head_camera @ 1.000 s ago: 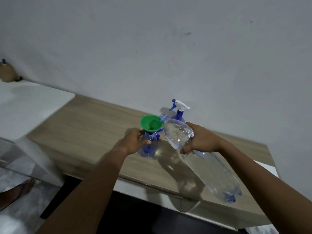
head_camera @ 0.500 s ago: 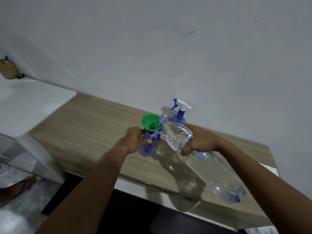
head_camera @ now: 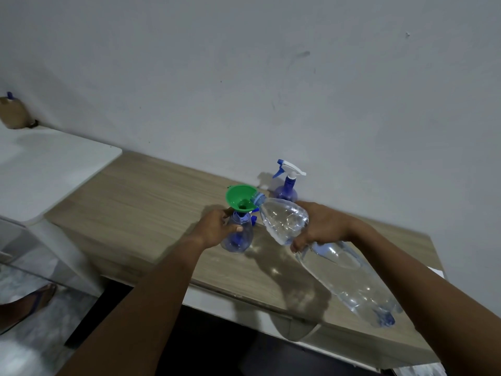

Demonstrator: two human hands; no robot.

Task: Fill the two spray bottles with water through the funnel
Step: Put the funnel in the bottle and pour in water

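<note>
On the wooden counter [head_camera: 141, 202] the left hand [head_camera: 214, 226] grips a small blue spray bottle [head_camera: 238, 240], fingers and thumb curled round its shoulder; its spray head is off and a green funnel [head_camera: 240, 196] sits upright in its neck. The right hand [head_camera: 322, 226] is wrapped round the upper part of a big clear water bottle [head_camera: 349, 278], which is tilted with its base up toward the camera and its open mouth lying on the right rim of the funnel. Whether water is running cannot be told. The second spray bottle [head_camera: 284, 189], with its white-and-blue trigger head on, stands upright against the wall [head_camera: 271, 77], just behind the funnel and the right hand. To the left, a white table [head_camera: 48, 164] adjoins the counter, with a brown object [head_camera: 12, 114] at its far corner. A sandalled foot [head_camera: 29, 301] shows on the floor, lower left.
</note>
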